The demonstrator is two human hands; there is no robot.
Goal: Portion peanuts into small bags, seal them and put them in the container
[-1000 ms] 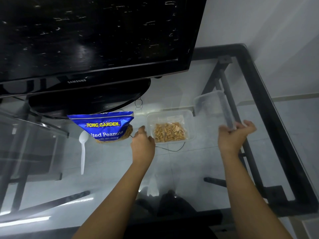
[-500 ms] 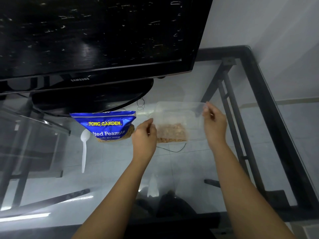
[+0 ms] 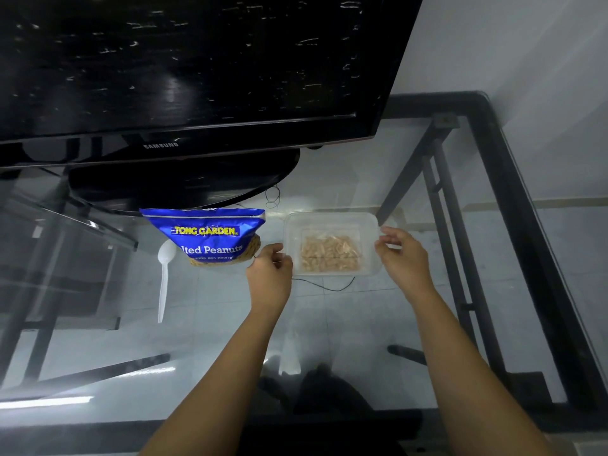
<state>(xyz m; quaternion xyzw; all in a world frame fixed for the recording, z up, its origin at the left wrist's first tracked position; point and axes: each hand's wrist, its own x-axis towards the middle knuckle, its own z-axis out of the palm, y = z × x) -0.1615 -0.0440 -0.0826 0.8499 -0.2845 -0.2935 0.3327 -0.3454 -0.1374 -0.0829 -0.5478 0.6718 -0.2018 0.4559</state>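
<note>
A clear plastic container stands on the glass table with its translucent lid laid over it. Small bags of peanuts show through the lid. My left hand is at the container's left edge, fingers curled against the rim. My right hand touches the lid's right edge with thumb and fingertips. A blue Tong Garden salted peanuts pouch lies open to the left of the container.
A white plastic spoon lies left of the pouch. A large black television on its stand fills the back. A thin black wire runs in front of the container. The table's black frame runs along the right.
My right hand brought the lid from the right side over the container and lowered it onto the top. My left hand stayed at the container's left edge.
</note>
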